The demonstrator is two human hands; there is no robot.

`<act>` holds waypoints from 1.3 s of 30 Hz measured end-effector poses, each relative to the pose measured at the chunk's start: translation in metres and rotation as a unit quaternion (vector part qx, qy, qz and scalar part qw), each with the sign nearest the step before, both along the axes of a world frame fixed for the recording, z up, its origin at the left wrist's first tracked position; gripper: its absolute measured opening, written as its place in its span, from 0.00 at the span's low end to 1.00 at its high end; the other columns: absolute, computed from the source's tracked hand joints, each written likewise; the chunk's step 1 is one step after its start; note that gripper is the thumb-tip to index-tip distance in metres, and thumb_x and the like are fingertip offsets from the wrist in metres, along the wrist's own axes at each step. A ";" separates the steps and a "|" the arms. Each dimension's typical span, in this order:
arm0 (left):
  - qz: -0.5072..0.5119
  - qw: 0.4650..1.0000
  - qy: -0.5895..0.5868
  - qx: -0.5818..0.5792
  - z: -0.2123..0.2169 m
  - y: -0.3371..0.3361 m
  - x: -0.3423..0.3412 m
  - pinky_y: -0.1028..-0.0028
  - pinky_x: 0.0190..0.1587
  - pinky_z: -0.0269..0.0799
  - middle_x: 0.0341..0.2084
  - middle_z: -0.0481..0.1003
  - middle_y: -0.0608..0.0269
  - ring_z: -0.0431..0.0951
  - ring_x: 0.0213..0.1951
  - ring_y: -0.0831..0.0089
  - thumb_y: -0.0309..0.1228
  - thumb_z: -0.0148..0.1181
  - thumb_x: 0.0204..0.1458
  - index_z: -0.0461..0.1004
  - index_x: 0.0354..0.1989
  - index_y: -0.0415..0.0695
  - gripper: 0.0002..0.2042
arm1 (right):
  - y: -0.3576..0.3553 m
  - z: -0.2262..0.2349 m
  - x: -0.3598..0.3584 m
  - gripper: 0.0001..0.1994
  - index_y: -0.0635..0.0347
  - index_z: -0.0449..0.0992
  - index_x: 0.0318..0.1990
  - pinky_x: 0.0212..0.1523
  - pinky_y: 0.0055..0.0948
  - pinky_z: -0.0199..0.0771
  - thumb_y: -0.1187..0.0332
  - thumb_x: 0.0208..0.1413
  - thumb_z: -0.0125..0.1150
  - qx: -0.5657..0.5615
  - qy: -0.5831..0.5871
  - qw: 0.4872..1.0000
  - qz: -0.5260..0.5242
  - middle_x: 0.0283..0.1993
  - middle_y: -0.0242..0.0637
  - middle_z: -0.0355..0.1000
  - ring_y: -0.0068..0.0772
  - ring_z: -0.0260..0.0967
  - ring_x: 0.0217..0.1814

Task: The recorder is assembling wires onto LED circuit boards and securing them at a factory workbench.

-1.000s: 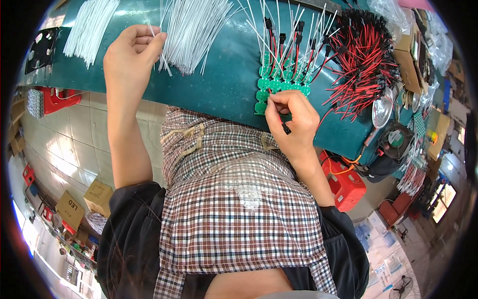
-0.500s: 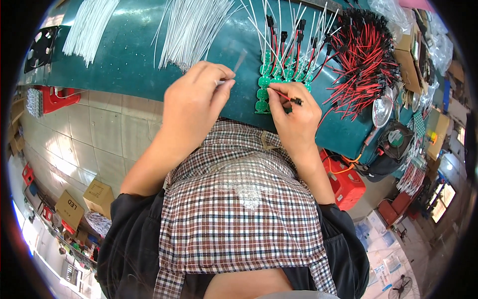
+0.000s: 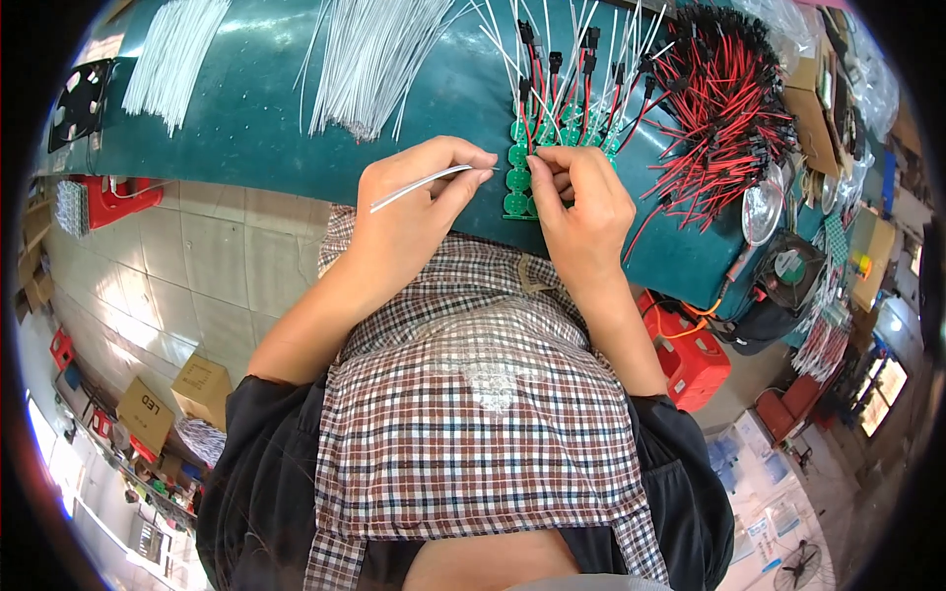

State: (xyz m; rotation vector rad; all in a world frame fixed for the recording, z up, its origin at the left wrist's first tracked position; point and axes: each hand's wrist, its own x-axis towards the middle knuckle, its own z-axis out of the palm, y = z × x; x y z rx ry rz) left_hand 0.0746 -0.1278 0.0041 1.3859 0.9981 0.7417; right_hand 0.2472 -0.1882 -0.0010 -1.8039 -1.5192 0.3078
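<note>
My left hand pinches a white wire between thumb and forefinger. One end of the wire trails back over the hand; the other points right, toward the green circuit boards. My right hand is closed at the boards' near part, thumb and forefinger pinched at the lower end of a red-and-black connector lead. Its black plug stands up away from me. The curled fingers hide part of the boards. More leads and white wires rise from the boards' far part.
Two bundles of white wires lie on the green table. At right sits a heap of red-and-black leads, with a soldering iron and small fan nearby. A red stool stands below the table edge.
My left hand has moved right, closer to the boards, and its white wire now lies back over the hand. The lead at my right hand has swung from over the fingers to pointing away.
</note>
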 end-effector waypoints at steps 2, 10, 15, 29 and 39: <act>-0.025 0.996 0.039 0.076 -0.002 0.004 0.001 0.75 0.35 0.79 0.33 0.81 0.57 0.83 0.33 0.68 0.19 0.66 0.51 0.80 0.40 0.40 0.08 | 0.000 0.000 0.000 0.07 0.61 0.77 0.34 0.25 0.31 0.72 0.77 0.49 0.70 -0.003 0.006 1.000 -0.003 0.30 0.35 0.74 0.33 0.73 0.25; 0.001 0.984 0.083 0.160 -0.010 0.002 0.014 0.75 0.33 0.80 0.33 0.81 0.61 0.83 0.31 0.70 0.21 0.68 0.50 0.80 0.37 0.41 0.06 | -0.007 0.011 0.009 0.06 0.65 0.79 0.37 0.26 0.21 0.72 0.80 0.52 0.69 -0.013 0.060 0.998 -0.003 0.31 0.36 0.74 0.22 0.73 0.26; 0.003 0.982 0.087 0.165 -0.009 0.003 0.017 0.73 0.37 0.84 0.34 0.80 0.60 0.85 0.33 0.69 0.21 0.67 0.51 0.79 0.36 0.40 0.06 | -0.027 0.024 0.036 0.06 0.65 0.79 0.36 0.27 0.22 0.72 0.80 0.52 0.68 -0.010 0.034 0.997 -0.072 0.30 0.36 0.74 0.24 0.72 0.25; -0.021 0.965 0.159 0.208 -0.004 0.001 0.016 0.77 0.37 0.82 0.34 0.80 0.61 0.84 0.34 0.73 0.18 0.67 0.51 0.79 0.36 0.38 0.06 | -0.073 0.024 0.078 0.12 0.64 0.77 0.29 0.27 0.33 0.73 0.65 0.52 0.72 -0.269 -0.044 0.931 -0.241 0.21 0.37 0.74 0.33 0.72 0.21; -0.023 0.959 0.160 0.231 -0.005 0.000 0.018 0.76 0.37 0.82 0.33 0.80 0.60 0.84 0.33 0.72 0.18 0.67 0.50 0.78 0.35 0.38 0.06 | -0.069 0.020 0.075 0.06 0.68 0.76 0.29 0.25 0.22 0.70 0.75 0.53 0.66 -0.227 -0.018 0.944 -0.237 0.22 0.32 0.74 0.17 0.69 0.22</act>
